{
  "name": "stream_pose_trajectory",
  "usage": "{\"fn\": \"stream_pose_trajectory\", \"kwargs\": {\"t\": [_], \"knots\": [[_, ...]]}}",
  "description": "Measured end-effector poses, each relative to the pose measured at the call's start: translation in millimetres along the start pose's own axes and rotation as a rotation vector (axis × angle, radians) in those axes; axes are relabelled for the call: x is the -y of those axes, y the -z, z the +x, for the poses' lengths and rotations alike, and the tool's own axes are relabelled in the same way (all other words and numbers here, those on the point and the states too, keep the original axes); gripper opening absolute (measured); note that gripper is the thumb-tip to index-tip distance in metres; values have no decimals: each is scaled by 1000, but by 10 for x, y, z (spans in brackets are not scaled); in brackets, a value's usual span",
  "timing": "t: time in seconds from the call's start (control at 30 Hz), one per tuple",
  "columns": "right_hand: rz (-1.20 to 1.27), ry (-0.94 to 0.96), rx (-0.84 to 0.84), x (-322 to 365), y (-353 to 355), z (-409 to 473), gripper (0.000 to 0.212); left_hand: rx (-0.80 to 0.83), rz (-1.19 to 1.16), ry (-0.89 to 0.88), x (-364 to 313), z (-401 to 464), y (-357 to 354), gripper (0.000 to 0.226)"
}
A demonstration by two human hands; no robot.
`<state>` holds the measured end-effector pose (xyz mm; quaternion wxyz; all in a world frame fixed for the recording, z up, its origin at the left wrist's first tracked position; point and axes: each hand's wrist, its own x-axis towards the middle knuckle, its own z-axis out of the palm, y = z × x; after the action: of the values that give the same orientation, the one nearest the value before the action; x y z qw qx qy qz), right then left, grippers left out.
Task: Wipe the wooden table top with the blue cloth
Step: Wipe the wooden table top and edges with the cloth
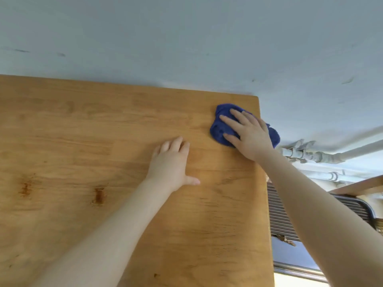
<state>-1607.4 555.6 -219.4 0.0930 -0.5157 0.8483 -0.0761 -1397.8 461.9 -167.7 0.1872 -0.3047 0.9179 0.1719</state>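
Blue cloth [219,129] lies bunched at the far right corner of the wooden table top [83,131], its long axis slanting from that corner over the right edge. Right hand [248,133] presses it with straight, spread fingers; left hand [172,164] rests flat beside it, fingers relaxed.

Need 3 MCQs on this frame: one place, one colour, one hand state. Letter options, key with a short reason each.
1. Where on the wooden table top is the cloth?
A. far right corner
B. near left corner
C. centre

2. The cloth's colour?
A. red
B. blue
C. white

3. What is the left hand doing?
A. gripping the cloth
B. lifted clear of the table
C. resting flat on the wood, holding nothing

Key: 1 A, it partly overhangs the right edge near the far corner. 2 B, it is deep blue. 3 C, only the right hand presses the cloth.
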Motion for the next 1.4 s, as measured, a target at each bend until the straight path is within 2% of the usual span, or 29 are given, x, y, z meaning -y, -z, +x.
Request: {"fn": "stream_pose_trajectory", "kwargs": {"t": [0.1, 0.2, 0.3, 0.43, 0.6, 0.67, 0.87, 0.93, 1.03, 1.17, 1.27, 1.4], "knots": [[-4, -121, -44, -143, 3, 339, 46, -50, -34, 34, -11, 28, -48, 108], [-17, -122, -57, -97, -11, 289, 45, -44, -36, 50, -34, 37, -34, 107], [-43, -2, -109, 96, -68, -173, 48, -35, -3, 66, -72, 35, 13, 106], [-28, 130, -24, 49, -29, -274, 51, -23, 0, 74, -80, 52, 35, 105], [-26, -113, -45, -141, 18, 436, 45, -22, 29, 83, -67, 110, 1, 105], [-32, -130, -58, -84, 6, 446, 45, -25, 15, 79, -57, 109, -10, 105], [-65, 91, -53, 198, -92, -526, 50, -11, -44, 94, -62, 24, -51, 106], [-45, 107, 8, 189, -82, -608, 50, 3, -6, 170, -105, -22, -80, 109], [-33, 32, 23, 95, -26, -345, 53, -32, 47, 333, -180, -109, -158, 114], [-37, -122, 15, 105, -22, -128, 47, 56, -15, 379, -201, -193, -256, 123], [-73, -23, 28, 210, -63, -466, 51, 95, -11, 374, -213, -226, -298, 144], [-51, 166, 36, 332, -128, -1049, 52, 56, -5, 382, -229, -198, -291, 147]]}}
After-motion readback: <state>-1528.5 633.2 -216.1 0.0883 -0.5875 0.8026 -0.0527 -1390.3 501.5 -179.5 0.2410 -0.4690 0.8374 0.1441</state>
